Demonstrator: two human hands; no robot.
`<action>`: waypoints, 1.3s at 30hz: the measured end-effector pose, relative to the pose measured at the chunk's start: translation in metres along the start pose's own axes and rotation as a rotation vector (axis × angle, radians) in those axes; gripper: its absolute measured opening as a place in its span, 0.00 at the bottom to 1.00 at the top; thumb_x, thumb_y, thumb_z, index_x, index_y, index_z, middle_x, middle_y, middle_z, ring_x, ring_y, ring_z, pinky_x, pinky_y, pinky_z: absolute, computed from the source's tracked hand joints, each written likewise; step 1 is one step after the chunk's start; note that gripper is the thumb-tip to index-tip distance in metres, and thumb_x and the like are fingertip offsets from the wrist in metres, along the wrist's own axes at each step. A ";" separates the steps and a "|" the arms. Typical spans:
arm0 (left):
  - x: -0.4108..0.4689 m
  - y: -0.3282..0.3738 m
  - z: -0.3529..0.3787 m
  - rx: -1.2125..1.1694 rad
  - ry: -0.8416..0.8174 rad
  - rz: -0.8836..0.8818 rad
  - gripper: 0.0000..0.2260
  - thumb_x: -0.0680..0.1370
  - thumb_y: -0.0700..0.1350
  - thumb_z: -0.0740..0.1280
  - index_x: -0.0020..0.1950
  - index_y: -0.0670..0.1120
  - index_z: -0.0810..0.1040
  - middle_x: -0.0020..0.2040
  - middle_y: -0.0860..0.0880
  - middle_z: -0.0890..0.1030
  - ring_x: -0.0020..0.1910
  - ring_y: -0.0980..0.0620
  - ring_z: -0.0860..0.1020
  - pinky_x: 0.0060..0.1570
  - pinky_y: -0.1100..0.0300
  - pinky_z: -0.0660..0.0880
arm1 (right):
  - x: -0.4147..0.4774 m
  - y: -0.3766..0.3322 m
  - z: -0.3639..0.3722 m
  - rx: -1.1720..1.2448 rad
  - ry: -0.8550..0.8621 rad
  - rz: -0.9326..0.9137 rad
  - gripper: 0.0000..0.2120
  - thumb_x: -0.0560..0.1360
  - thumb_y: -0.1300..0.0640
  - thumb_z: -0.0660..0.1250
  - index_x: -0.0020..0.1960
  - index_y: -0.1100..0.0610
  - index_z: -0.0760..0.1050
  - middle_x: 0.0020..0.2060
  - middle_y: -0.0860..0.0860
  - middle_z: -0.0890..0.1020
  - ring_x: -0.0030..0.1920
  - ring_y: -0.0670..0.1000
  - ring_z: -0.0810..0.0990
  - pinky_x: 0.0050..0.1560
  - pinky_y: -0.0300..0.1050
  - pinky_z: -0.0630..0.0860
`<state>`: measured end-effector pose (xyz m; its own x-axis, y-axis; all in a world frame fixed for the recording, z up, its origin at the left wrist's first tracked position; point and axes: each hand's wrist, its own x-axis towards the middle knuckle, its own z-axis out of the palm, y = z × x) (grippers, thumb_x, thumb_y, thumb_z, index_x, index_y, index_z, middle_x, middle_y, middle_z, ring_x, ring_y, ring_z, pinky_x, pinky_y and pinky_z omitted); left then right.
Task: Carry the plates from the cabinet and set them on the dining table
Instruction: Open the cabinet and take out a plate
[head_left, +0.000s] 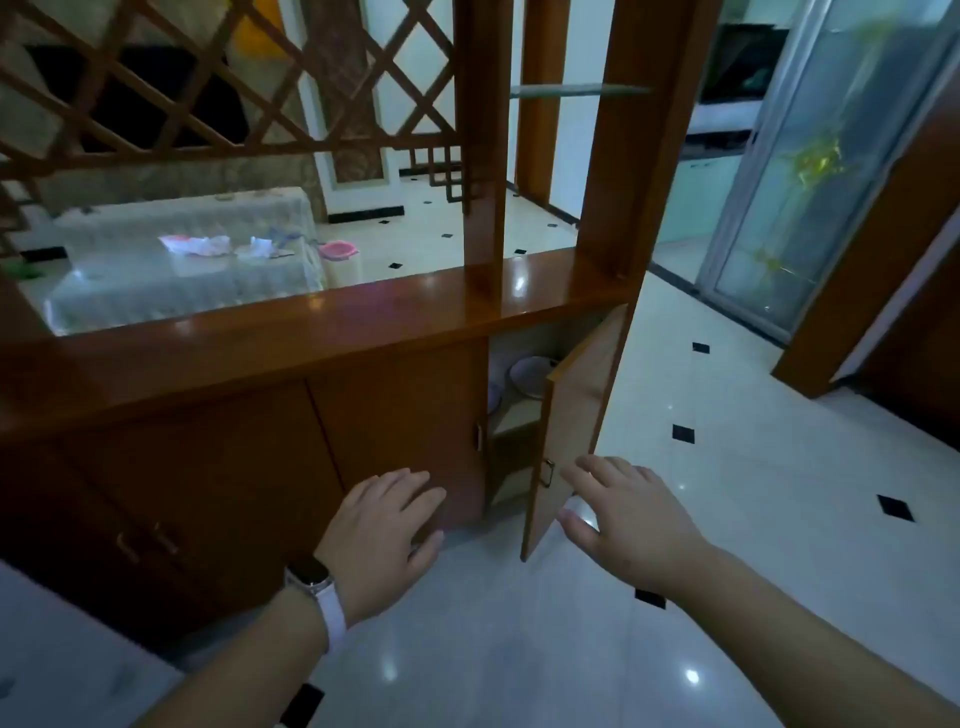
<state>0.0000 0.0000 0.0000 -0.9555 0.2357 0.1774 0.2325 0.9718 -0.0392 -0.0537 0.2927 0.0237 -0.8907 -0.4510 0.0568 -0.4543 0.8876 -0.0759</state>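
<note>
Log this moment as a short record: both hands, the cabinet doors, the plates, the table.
left hand: open, empty, in front of the closed door
right hand: open, empty, beside the open door, not gripping it
plates: on the shelf inside the cabinet, partly hidden by the open door
table: beyond the wooden divider, covered by a lace cloth

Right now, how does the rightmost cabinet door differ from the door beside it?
The rightmost door stands open, showing its pale inner face; the door beside it is shut, showing dark wood. The rightmost door exposes plates; the door beside it covers its compartment. Both are wooden.
</note>
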 end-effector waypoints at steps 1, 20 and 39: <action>0.009 -0.004 0.002 -0.029 -0.020 0.013 0.21 0.76 0.59 0.58 0.63 0.53 0.78 0.63 0.50 0.80 0.63 0.47 0.77 0.61 0.48 0.73 | 0.008 0.003 0.002 -0.006 0.009 0.005 0.29 0.77 0.32 0.44 0.69 0.45 0.67 0.67 0.46 0.74 0.66 0.51 0.72 0.66 0.51 0.68; 0.266 -0.016 0.106 -0.283 -0.168 -0.175 0.23 0.79 0.60 0.57 0.73 0.56 0.68 0.74 0.55 0.67 0.72 0.54 0.63 0.69 0.57 0.59 | 0.244 0.168 0.074 0.203 -0.147 -0.159 0.26 0.77 0.36 0.49 0.72 0.45 0.64 0.67 0.47 0.72 0.66 0.49 0.69 0.66 0.49 0.65; 0.438 -0.051 0.178 -0.045 -0.363 0.146 0.21 0.76 0.54 0.64 0.66 0.48 0.75 0.64 0.45 0.76 0.63 0.42 0.73 0.65 0.46 0.66 | 0.349 0.198 0.107 0.153 -0.162 -0.356 0.22 0.77 0.39 0.55 0.65 0.49 0.71 0.64 0.48 0.75 0.66 0.52 0.70 0.70 0.51 0.63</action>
<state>-0.4624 0.0540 -0.0953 -0.9120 0.3652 -0.1865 0.3706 0.9288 0.0064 -0.4565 0.3013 -0.0776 -0.6629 -0.7471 -0.0497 -0.7208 0.6547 -0.2276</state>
